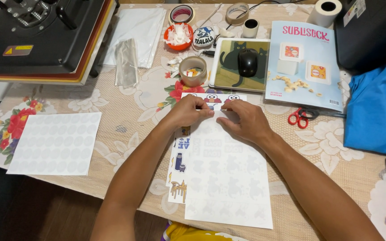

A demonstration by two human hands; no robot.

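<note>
My left hand point(187, 112) and my right hand point(245, 121) rest side by side at the top edge of a white sheet point(228, 178) with faint printed shapes showing through. Both hands pinch or press that edge with their fingertips. Under the white sheet lies a printed sticker sheet point(180, 165) with colourful cartoon figures, showing along its left side and above the hands. Both sheets lie flat on the flowered tablecloth point(130, 111).
A sheet of round white blanks point(54, 143) lies at left. A black heat press point(41, 35) stands at back left. Tape rolls point(193, 70), a black mouse on a cat mousepad point(247, 62), a blue packet point(302, 62), red scissors point(301, 117) and blue cloth point(376, 107) sit behind and right.
</note>
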